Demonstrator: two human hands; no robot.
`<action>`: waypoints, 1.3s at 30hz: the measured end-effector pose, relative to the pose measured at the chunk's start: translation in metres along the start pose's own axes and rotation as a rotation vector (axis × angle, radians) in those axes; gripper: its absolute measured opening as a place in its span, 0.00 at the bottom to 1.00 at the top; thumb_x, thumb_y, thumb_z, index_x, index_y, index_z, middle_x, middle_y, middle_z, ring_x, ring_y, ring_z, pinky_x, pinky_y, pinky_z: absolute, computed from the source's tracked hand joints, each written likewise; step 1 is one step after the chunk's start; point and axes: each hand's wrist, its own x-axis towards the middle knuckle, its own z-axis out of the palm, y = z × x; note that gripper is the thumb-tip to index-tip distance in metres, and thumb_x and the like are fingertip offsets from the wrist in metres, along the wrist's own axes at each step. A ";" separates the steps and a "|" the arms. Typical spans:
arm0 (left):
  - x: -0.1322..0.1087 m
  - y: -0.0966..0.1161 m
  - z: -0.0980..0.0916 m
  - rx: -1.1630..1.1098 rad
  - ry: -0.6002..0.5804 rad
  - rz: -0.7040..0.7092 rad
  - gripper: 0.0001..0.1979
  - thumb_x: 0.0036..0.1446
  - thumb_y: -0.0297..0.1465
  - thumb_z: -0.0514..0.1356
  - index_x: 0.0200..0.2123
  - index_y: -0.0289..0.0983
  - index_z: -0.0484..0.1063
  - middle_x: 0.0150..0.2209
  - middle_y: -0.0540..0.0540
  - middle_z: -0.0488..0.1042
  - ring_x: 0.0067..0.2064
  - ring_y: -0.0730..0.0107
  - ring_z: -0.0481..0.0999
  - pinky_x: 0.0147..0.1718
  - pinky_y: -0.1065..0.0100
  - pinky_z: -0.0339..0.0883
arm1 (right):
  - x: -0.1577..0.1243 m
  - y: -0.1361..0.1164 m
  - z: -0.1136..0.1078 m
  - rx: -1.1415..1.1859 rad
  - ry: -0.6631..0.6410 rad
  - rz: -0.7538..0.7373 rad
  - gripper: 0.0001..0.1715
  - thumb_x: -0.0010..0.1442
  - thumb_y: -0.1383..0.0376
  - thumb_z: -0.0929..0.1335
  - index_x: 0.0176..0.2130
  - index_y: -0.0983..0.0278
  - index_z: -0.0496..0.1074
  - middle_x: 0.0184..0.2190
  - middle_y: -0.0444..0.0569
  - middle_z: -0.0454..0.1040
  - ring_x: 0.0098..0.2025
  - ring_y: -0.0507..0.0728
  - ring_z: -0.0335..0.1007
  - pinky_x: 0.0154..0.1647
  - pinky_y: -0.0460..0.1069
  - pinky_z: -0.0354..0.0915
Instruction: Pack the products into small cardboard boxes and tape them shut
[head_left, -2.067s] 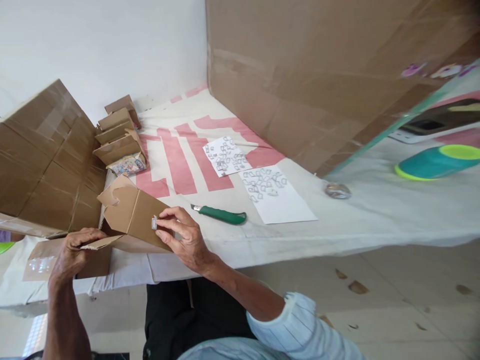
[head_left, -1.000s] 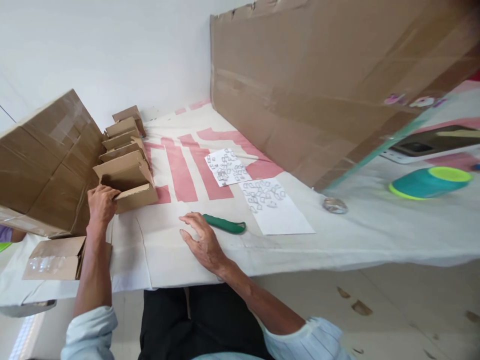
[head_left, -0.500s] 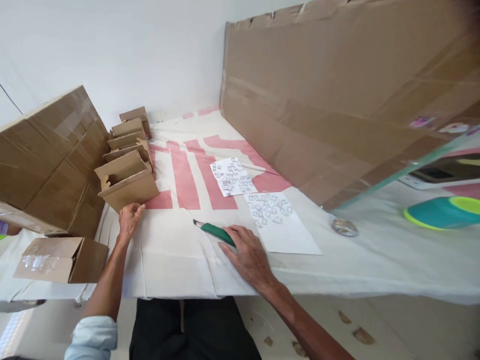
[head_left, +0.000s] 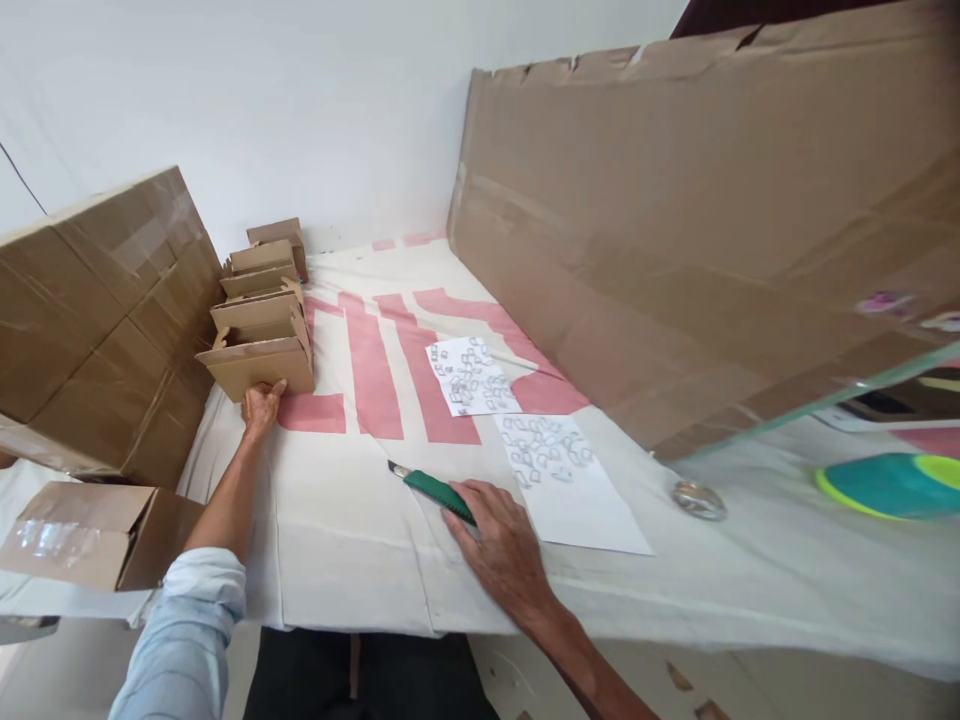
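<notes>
My left hand (head_left: 262, 407) presses, fingers curled, against the lower front of a small open cardboard box (head_left: 264, 368). This box is nearest in a row of several small cardboard boxes (head_left: 271, 262) whose flaps stand up. My right hand (head_left: 501, 540) rests low over the white cloth, closed around the rear of a green utility knife (head_left: 439, 492). The knife's blade is out and points left. Just right of that hand lies a white sheet with drawn shapes (head_left: 581, 495), its far edge near a smaller marked paper (head_left: 469, 375).
A large taped carton (head_left: 112, 330) stands at left, with a closed small box (head_left: 82, 530) before it. A big cardboard panel (head_left: 675, 220) leans along the right. A tape roll (head_left: 699, 500) and a teal-and-yellow object (head_left: 885, 485) lie on the white-and-red cloth (head_left: 360, 560).
My left hand has moved forward, pushing the nearest box back and squarer against the row. My right hand still holds the knife in the same spot. The view has shifted slightly.
</notes>
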 end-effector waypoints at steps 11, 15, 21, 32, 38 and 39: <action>-0.037 0.038 -0.014 -0.026 -0.167 0.058 0.16 0.64 0.38 0.65 0.50 0.36 0.84 0.49 0.35 0.86 0.55 0.45 0.84 0.52 0.56 0.75 | -0.004 0.007 -0.001 0.039 -0.014 -0.003 0.16 0.73 0.57 0.64 0.52 0.61 0.75 0.46 0.57 0.80 0.48 0.66 0.73 0.48 0.58 0.66; -0.096 0.027 -0.016 -0.065 -0.200 0.187 0.17 0.60 0.33 0.69 0.52 0.39 0.83 0.52 0.40 0.86 0.55 0.52 0.83 0.56 0.59 0.75 | -0.011 0.012 -0.001 0.021 -0.018 -0.026 0.17 0.72 0.56 0.64 0.51 0.62 0.76 0.45 0.57 0.80 0.45 0.67 0.72 0.47 0.59 0.66; -0.189 0.001 -0.044 -0.163 -0.172 0.402 0.18 0.60 0.30 0.70 0.54 0.40 0.81 0.53 0.42 0.84 0.55 0.55 0.82 0.62 0.56 0.73 | -0.015 0.016 0.000 0.022 -0.063 -0.026 0.18 0.70 0.55 0.64 0.50 0.61 0.76 0.44 0.58 0.79 0.45 0.68 0.71 0.46 0.59 0.65; -0.204 -0.134 -0.212 -0.033 0.825 0.178 0.15 0.59 0.31 0.67 0.51 0.39 0.79 0.56 0.39 0.79 0.63 0.50 0.74 0.69 0.48 0.63 | -0.018 0.023 0.008 0.008 -0.074 -0.003 0.20 0.68 0.53 0.64 0.49 0.62 0.77 0.44 0.59 0.78 0.45 0.68 0.70 0.48 0.60 0.64; -0.194 -0.215 -0.247 -0.267 0.617 -0.303 0.30 0.55 0.40 0.68 0.59 0.34 0.75 0.58 0.36 0.78 0.61 0.45 0.76 0.65 0.51 0.69 | -0.017 0.026 0.014 0.020 -0.087 0.022 0.21 0.66 0.54 0.64 0.48 0.62 0.78 0.43 0.58 0.78 0.45 0.67 0.69 0.50 0.61 0.65; -0.196 -0.219 -0.245 -0.300 0.585 -0.297 0.29 0.55 0.42 0.68 0.57 0.34 0.76 0.55 0.37 0.80 0.58 0.47 0.78 0.62 0.53 0.72 | -0.017 0.027 0.015 0.023 -0.086 0.023 0.21 0.65 0.54 0.64 0.48 0.62 0.78 0.43 0.58 0.78 0.45 0.68 0.69 0.49 0.61 0.65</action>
